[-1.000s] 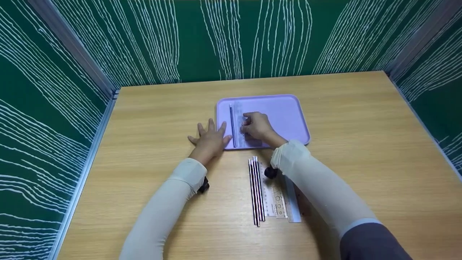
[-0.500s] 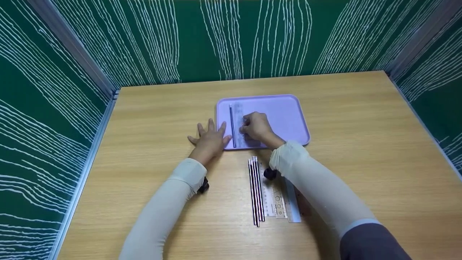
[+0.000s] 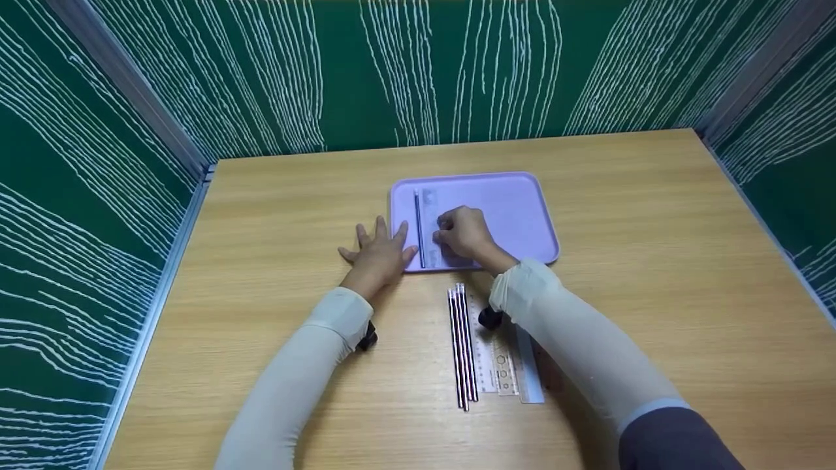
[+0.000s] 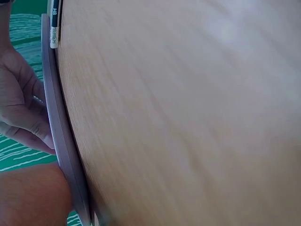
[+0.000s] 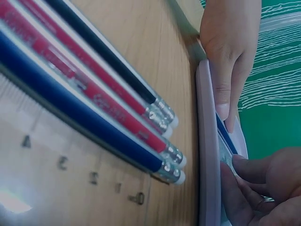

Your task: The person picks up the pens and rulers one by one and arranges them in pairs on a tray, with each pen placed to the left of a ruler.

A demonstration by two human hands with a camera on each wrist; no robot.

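In the head view a purple tray (image 3: 493, 189) holds a pencil (image 3: 419, 228) near its left side, with a clear ruler (image 3: 430, 199) lying just right of it. My right hand (image 3: 465, 232) is over the ruler, its curled fingers and thumb pinching the ruler's right edge; the palm hides part of it. In the right wrist view the thumb and a finger (image 5: 254, 169) meet at the ruler. My left hand (image 3: 377, 258) has its fingers spread, resting across the tray's left rim and the wooden table. Its thumb reaches just inside the tray, close to the pencil.
Several pencils (image 3: 462, 346) lie side by side on the table (image 3: 274, 215) in front of the tray. Right of them lie several clear rulers (image 3: 503, 372), partly under my right forearm. Green walls with white lines (image 3: 353, 78) enclose the table's back and sides.
My right hand has shifted very slightly toward me, and the ruler has edged a little left toward the pencil. The left hand stays in place.
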